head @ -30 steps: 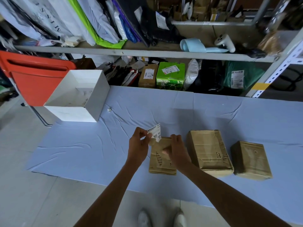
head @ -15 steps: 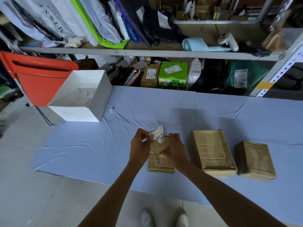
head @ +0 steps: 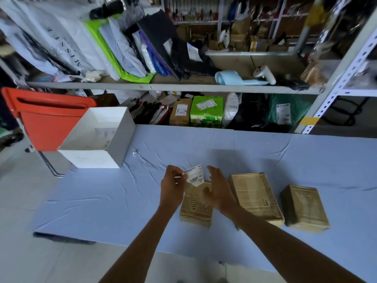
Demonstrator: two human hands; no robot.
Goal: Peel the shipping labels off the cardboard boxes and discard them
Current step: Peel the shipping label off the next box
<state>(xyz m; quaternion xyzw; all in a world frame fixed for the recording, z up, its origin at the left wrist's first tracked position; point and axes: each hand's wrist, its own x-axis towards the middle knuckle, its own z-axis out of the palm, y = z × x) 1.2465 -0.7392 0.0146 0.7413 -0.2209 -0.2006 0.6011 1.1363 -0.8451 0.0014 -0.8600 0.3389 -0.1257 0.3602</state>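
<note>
Your left hand (head: 173,185) pinched the shipping label (head: 196,175) at its left edge, fingers (head: 176,172) grasping it against the thumb. The label stood lifted over the far end of the smallest cardboard box (head: 195,211). Its lower edge met the box top, and it could not be told whether it was stuck there. Your right hand (head: 219,193) was over the same box, fingers released and spread, holding nothing; blur left contact with the box unclear. Two more cardboard boxes lay to the right on the table (head: 102,201): the middle box (head: 255,195) just beside the first, the right box (head: 304,208) near it but apart. An open white box (head: 89,160) sat at the table's far left, well apart from both hands.
</note>
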